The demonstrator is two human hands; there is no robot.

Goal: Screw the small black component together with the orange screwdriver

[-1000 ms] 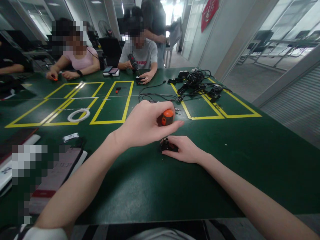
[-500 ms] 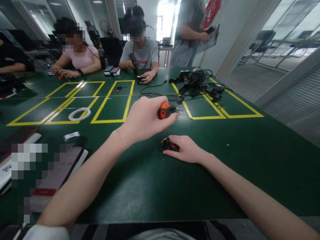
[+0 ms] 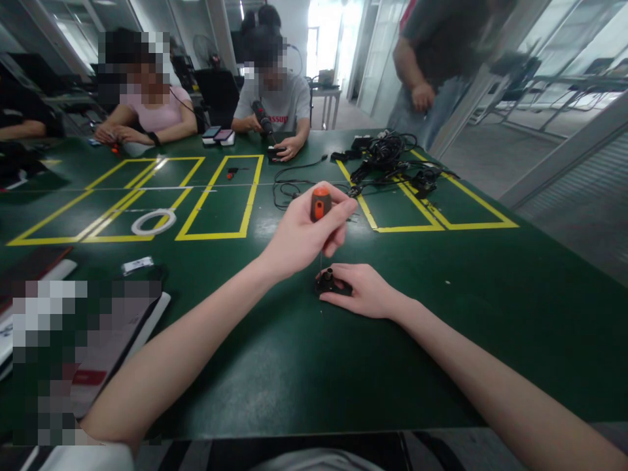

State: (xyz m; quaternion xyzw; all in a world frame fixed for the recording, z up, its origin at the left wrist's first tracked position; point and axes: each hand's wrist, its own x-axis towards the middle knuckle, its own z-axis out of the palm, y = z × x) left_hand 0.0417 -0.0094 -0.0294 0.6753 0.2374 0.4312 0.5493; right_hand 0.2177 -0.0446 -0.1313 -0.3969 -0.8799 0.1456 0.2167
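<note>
My left hand (image 3: 307, 229) is closed around the orange and black handle of a screwdriver (image 3: 320, 205). The screwdriver stands upright, its thin shaft pointing down to a small black part (image 3: 328, 282) on the green table (image 3: 275, 366). That part has a short round tube sticking up from it; its exact kind I cannot make out. My right hand (image 3: 360, 288) pinches the part from the right side, thumb in front and fingers behind, and rests on the table. Whether the tip sits in a screw is too small to tell.
Tangled black cables (image 3: 387, 157) lie at the back right. A white tape roll (image 3: 154, 222) lies left, inside yellow tape outlines. A phone (image 3: 115, 340) is at the near left. Across the table a person holds a power screwdriver (image 3: 262, 118); another person stands at back right.
My left hand has turned around the screwdriver handle, its fingers now wrapped lower and the forearm further right. My right hand and the black part stay put. The standing person has moved right.
</note>
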